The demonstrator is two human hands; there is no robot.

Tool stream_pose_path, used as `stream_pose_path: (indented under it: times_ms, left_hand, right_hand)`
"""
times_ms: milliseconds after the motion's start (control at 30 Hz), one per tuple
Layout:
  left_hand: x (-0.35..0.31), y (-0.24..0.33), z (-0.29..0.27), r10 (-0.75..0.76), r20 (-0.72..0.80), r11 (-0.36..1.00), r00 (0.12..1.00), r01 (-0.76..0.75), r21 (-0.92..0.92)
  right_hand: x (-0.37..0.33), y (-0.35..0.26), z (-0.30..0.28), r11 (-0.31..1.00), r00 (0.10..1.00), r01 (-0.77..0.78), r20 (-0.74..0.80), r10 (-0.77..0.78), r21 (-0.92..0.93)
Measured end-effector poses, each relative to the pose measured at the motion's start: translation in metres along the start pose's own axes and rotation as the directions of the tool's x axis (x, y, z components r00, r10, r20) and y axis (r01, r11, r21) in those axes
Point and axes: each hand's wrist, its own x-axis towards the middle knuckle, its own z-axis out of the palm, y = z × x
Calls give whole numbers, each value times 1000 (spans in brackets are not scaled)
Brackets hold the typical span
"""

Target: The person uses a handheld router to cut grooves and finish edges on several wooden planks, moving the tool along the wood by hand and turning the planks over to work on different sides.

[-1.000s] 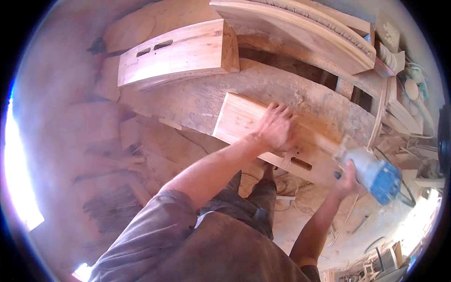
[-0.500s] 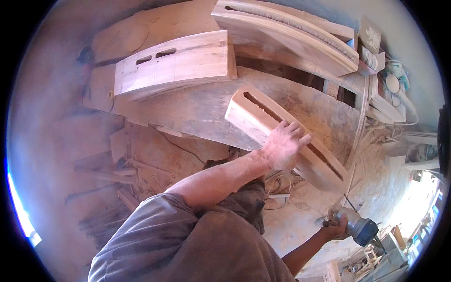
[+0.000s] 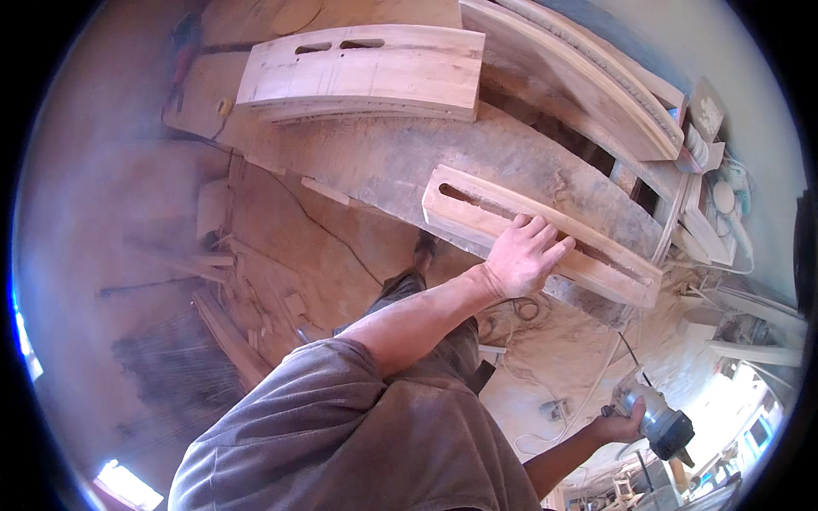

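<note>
My left hand [image 3: 528, 255] grips a slotted wooden block [image 3: 460, 213] from above. Its fingertips bend over the edge of the long slot. The block lies over the near edge of a dusty workbench [image 3: 366, 162], slanting down to the right; whether it rests fully on the bench I cannot tell. Out to the lower right, my right hand [image 3: 622, 423] is wrapped round a power tool that looks like a router [image 3: 660, 422], with a silver body, a black end cap and a cord. The router is held away from the block.
A curved wooden piece with two short slots [image 3: 366, 72] stands on the bench at the far left. Longer slotted beams [image 3: 579, 77] lie at the back right. An orbital sander [image 3: 728, 200] sits beyond the bench. Cords and wood offcuts [image 3: 230, 341] litter the floor.
The slotted block has swung to a flatter angle, its right end moving away from me, with my left hand still on it. My right hand and the router sit slightly farther right. The whole view has shifted.
</note>
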Motion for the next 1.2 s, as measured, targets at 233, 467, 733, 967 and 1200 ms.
stream_pose_path:
  times_ms: [233, 467, 733, 967, 1200]
  left_hand:
    - [2, 10, 15, -39, 63, 999, 997, 39, 9]
    - [-12, -15, -7, -35, 57, 993, 998, 28, 117]
    - [-32, -9, 2, 64, 102, 964, 993, -88, 250]
    - [-47, -4, 8, 31, 143, 957, 989, -71, 280]
    - [-15, -8, 10, -24, 226, 952, 974, -47, 304]
  right_hand:
    - [-3, 27, -12, 977, 984, -173, 71, 165, 127]
    - [-47, 25, 44, 973, 988, -146, 72, 135, 181]
    - [-75, 64, 20, 889, 913, -344, -114, 393, 303]
    - [-73, 96, -7, 868, 862, -381, -217, 458, 320]
    - [-73, 135, -31, 819, 771, -481, -293, 565, 312]
